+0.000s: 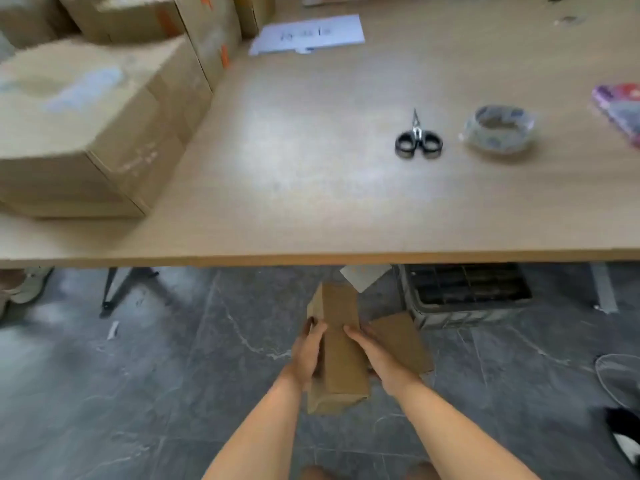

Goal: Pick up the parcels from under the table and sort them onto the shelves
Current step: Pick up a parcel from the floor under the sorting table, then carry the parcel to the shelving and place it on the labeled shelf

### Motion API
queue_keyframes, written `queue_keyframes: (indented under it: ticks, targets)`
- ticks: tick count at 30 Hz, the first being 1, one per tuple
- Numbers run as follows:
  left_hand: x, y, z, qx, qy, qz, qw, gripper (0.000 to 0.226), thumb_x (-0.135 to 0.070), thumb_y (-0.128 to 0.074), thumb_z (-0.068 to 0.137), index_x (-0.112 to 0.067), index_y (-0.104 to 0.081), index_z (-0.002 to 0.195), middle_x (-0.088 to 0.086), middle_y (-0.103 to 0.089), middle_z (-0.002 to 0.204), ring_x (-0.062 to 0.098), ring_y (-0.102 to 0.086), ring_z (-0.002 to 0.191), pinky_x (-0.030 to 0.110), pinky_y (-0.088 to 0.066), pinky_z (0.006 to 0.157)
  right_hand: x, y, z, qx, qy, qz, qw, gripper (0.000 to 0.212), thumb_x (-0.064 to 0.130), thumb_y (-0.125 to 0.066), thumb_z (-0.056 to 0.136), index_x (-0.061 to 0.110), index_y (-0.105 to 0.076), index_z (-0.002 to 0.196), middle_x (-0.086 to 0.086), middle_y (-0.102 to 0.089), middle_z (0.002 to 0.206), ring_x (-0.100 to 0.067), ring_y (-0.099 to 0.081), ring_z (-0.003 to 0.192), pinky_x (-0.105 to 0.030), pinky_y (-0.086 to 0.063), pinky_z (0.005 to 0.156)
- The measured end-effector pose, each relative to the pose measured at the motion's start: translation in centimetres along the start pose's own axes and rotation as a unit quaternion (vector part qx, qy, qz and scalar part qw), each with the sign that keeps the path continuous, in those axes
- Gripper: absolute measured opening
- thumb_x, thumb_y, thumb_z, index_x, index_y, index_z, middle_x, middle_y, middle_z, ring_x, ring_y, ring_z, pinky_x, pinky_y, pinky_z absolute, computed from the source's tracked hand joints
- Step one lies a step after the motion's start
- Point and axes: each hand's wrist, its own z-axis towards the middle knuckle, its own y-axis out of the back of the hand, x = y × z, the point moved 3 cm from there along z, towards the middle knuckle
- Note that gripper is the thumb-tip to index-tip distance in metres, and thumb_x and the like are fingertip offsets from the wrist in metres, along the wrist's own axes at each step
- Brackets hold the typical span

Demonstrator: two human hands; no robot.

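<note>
Your left hand point(309, 355) and right hand point(375, 358) clamp the long parcel point(341, 351) between them — its long axis runs near-to-far, toward the table point(311, 209) edge.

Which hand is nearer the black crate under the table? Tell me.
Right. The right hand grips the right side of the held parcel, on the side toward the black crate. The left hand grips the parcel's far side, farther from the crate.

Floor point(173, 375): dark grey marbled tiles
Tabletop point(311, 202): pale wood grain, soft glare at its middle
Under it: black crate point(467, 296)
</note>
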Motion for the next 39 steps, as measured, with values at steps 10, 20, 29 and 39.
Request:
queue_keyframes:
  ticks: [10,20,29,39]
  targets:
    - [-5.6,7.5,-15.8,-0.104,0.081,-0.132,0.982,0.044,-0.038,-0.042,0.088,-0.007,-0.065,0.111,0.017,-0.071,0.101,0.031,-0.066,0.088,0.046,-0.052,0.091,7.7,-5.9,-14.2,0.008,0.006,-0.09,0.996,0.061,0.019,-0.068,0.085,0.014,-0.041,0.139,-0.012,-0.049,0.141,-0.029,-0.053,0.122,-0.034,-0.048,0.094]
    - [-6.9,17.9,-31.5,-0.188,-0.028,-0.263,0.946,0.094,-0.055,-0.079,0.052,-0.041,-0.028,0.131,0.0,-0.059,0.124,0.024,-0.062,0.108,0.045,-0.051,0.097,11.7,-20.6,-22.8,0.17,0.01,-0.279,0.945,0.046,0.037,-0.078,0.072,0.017,-0.058,0.109,0.007,-0.063,0.089,-0.006,-0.058,0.076,-0.019,-0.043,0.056]
    - [-3.2,34.0,-44.7,-0.287,-0.112,-0.372,0.876,0.07,-0.026,-0.073,0.06,-0.009,-0.057,0.126,0.023,-0.066,0.12,0.035,-0.065,0.1,0.05,-0.049,0.095,10.3,-37.9,-31.4,0.297,0.068,-0.368,0.878,0.053,0.035,-0.076,0.074,0.017,-0.056,0.12,-0.002,-0.062,0.113,-0.022,-0.062,0.098,-0.041,-0.057,0.079]
    - [5.7,48.7,-57.1,-0.349,-0.176,-0.476,0.788,0.05,-0.029,-0.052,0.089,-0.001,-0.054,0.13,0.025,-0.063,0.125,0.033,-0.066,0.099,0.03,-0.059,0.065,4.5,-57.7,-42.2,0.466,0.008,-0.445,0.765,0.068,0.044,-0.077,0.069,0.02,-0.053,0.128,-0.011,-0.058,0.128,-0.029,-0.066,0.093,-0.04,-0.057,0.072]
